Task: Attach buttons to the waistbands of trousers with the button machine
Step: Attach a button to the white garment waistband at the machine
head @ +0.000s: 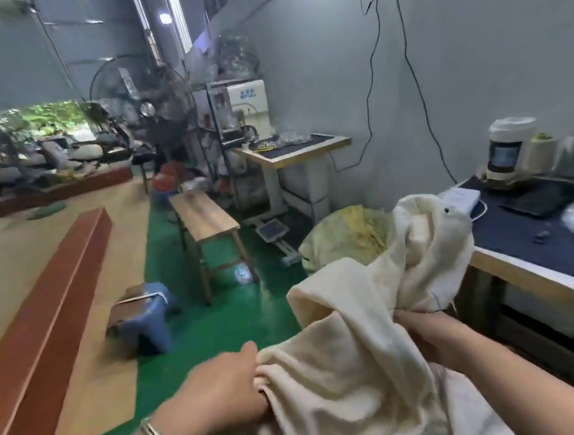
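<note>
Cream trousers are bunched up in front of me, held between both hands. My left hand grips a fold of the cloth at its lower left. My right hand grips the fabric on the right, partly hidden under the cloth. A raised part of the trousers near the table carries a small dark button. The button machine stands at the back of the dark-topped table on my right.
A yellowish sack of fabric sits on the green floor beside the table. A wooden bench, a blue stool and a long red-brown beam lie to the left. Another machine table and a fan stand farther back.
</note>
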`<state>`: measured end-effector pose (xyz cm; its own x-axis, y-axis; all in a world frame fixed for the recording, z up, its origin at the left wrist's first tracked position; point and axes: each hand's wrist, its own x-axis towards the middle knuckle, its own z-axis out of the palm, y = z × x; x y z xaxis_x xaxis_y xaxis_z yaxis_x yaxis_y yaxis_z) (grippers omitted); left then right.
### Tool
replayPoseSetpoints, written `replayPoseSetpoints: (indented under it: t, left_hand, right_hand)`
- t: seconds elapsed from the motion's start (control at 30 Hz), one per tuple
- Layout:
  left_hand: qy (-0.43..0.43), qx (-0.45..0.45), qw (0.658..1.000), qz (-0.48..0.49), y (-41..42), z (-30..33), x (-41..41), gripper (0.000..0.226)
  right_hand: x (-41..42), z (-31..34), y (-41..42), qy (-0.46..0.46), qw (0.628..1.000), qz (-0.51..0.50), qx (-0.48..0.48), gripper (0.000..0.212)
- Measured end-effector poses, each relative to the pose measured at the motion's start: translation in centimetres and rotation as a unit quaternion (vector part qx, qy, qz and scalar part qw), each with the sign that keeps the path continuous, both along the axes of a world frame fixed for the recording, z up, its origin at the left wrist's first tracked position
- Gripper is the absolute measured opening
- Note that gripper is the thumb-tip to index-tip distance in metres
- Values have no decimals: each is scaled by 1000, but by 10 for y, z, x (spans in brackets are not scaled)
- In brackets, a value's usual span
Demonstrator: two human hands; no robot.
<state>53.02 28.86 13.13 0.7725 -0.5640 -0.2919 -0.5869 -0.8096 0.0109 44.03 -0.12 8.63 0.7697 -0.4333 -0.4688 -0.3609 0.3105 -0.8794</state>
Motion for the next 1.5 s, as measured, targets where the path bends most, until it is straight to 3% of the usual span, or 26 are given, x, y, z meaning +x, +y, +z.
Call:
replayPoseSetpoints:
  t: [0.03, 0.13, 0.23, 0.33, 0.4, 0.43, 0.5, 0.57, 0.6, 0.63, 0.73, 0.83, 0.9, 0.97, 1.03, 1.13, 1.23, 1.33, 1.4, 1.5]
  left_hand:
    - [4, 1, 1000, 13, -7, -26, -14, 33]
    - [35, -124, 992, 14, -14, -78, -35, 43]
    - [44, -236, 969, 56, -9, -56, -15, 46]
    - [20, -421, 907, 18, -6, -28, -14, 65]
    - [27, -455, 890, -21, -7, -28, -19, 69]
    - [37, -436, 899, -37, -9, -33, -24, 67]
    - [93, -293, 949, -74, -12, -51, -27, 60]
    - [138, -125, 974, -128, -21, -66, -23, 52]
    - [147, -89, 974, -147, -27, -66, -20, 48]
    - [153, -85, 973, -150, -34, -62, -17, 53]
    - [160, -195, 965, -71, -55, -57, -7, 128]
    - [180, -256, 946, -79, -80, -59, -10, 142]
    - [172, -231, 950, -118, -101, -71, -14, 140]
    - [153, -179, 961, -142, -119, -89, -18, 131]
    - [169, -149, 962, -154, -132, -105, -19, 111]
    - [205, -148, 954, -160, -140, -111, -10, 83]
    - [159, -181, 964, -111, -137, -94, 8, 67]
    - [-17, -266, 959, -93, -133, -78, 13, 75]
    - [-69, -224, 951, -204, -132, -86, 1, 73]
    - [26, -107, 941, -320, -128, -116, -28, 61]
  right_hand:
    - [-9, -15, -4, 53, 998, -12, -4, 4]
    - [-32, -60, -22, 174, 984, -12, -44, 25]
    - [-40, -62, -26, 159, 986, -41, -30, 20]
    - [-39, -50, -37, 100, 987, -125, -14, 19]
    - [-42, -55, -43, 115, 979, -169, -9, 16]
    - [-46, -55, -43, 146, 975, -164, -36, 13]
    - [-51, -59, -41, 220, 964, -112, -97, 11]
    - [-55, -65, -45, 285, 949, -30, -131, 54]
    - [-53, -63, -46, 279, 951, -16, -135, 43]
    - [-52, -60, -50, 264, 956, -1, -132, 44]
    - [-58, -48, -56, 159, 983, 9, -87, 13]
    - [-68, -41, -58, 75, 995, 49, -42, 19]
    - [-75, -44, -57, 122, 988, 74, -60, 19]
    - [-76, -51, -57, 238, 958, 87, -132, 14]
    - [-71, -55, -52, 319, 924, 100, -184, 12]
    - [-63, -45, -44, 364, 890, 116, -248, 23]
    - [-61, -31, -45, 341, 868, 46, -359, 19]
    - [-57, -32, -47, 216, 838, -68, -496, 11]
    - [-54, -38, -43, 141, 843, -26, -519, 21]
    - [-54, -55, -30, 169, 806, 138, -550, 31]
